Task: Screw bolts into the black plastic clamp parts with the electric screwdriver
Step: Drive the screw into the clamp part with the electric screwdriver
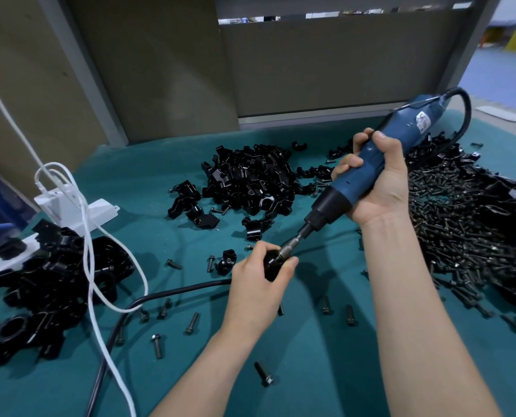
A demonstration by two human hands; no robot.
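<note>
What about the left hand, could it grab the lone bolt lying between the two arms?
Probably not yet: the left hand grips a black clamp part under the electric screwdriver. The bolt lies uncovered on the teal mat, close by, so a freed hand could likely reach it.

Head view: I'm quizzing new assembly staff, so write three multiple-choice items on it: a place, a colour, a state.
1. Where is the bolt heap? A) right side of the mat B) in a drawer C) in a box
2. The electric screwdriver body is: A) red B) blue C) yellow
3. The left hand: A) lies flat B) grips a clamp part under the bit C) holds a hammer
Key: A, it fills the mat's right side; B, blue casing; B, fingers curl round it.
</note>
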